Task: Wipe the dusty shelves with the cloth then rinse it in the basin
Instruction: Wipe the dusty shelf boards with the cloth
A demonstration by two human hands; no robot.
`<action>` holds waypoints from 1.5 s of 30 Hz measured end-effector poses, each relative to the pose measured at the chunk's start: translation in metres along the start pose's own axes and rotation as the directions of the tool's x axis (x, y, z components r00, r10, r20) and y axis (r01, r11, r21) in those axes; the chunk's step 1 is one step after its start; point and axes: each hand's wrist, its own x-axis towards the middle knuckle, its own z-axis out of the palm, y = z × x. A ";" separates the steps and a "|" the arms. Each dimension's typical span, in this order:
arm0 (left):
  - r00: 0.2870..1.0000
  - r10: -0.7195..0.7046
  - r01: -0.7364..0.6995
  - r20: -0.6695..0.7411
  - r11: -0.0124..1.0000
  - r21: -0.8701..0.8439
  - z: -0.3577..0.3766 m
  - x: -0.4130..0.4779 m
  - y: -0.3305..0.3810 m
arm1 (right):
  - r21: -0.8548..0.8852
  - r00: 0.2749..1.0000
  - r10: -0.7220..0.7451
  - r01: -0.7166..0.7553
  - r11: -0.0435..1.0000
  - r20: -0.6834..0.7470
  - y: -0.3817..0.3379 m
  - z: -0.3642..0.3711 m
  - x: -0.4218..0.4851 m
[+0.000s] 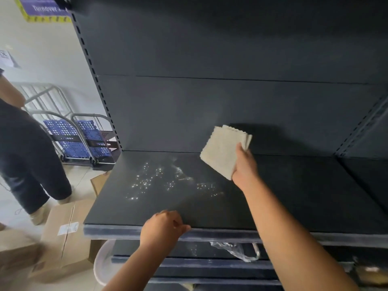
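My right hand [244, 164] pinches a folded beige cloth [223, 151] by its lower right corner, thumb on the side facing me, the other fingers hidden behind. The cloth is lifted off the dark shelf [294, 196], near the back panel [210, 49], tilted so its flat face shows. My left hand [162, 226] rests on the shelf's front edge, fingers loosely curled over the lip and gripping nothing else.

Left of the cloth, water droplets [151, 179] and a thin wet smear glint on the shelf. I judge this patch not yet wiped.

Below the shelf, a pale round basin [102, 263] peeks out by my left forearm (partly hidden, so I cannot tell whether it holds water). Cardboard boxes [63, 238] sit on the floor to the left, where another person [27, 154] stands beside a blue cart [77, 135].

The risks: my hold is on one corner only, so a firm stroke could unfold the cloth or pull it free. Pushing the droplets forward could send them over the front edge onto the lower shelf.
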 end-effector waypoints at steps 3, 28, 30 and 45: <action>0.999 0.044 -0.044 0.006 0.999 0.005 -0.007 -0.001 -0.011 | -0.286 0.952 -0.249 0.193 0.939 -0.176 -0.026 -0.063 -0.013; 0.986 0.115 -0.098 -0.118 0.985 0.141 -0.081 -0.011 -0.181 | 0.047 0.995 0.095 -0.095 0.994 0.004 0.129 0.146 -0.117; 0.984 0.132 -0.115 -0.122 0.984 0.135 -0.084 -0.011 -0.187 | 0.092 1.000 -0.009 0.012 0.996 -0.027 0.105 0.122 -0.114; 0.995 0.086 -0.083 -0.056 0.995 0.050 -0.082 0.011 -0.190 | -0.968 0.910 -0.359 0.244 0.060 0.207 0.132 0.062 -0.046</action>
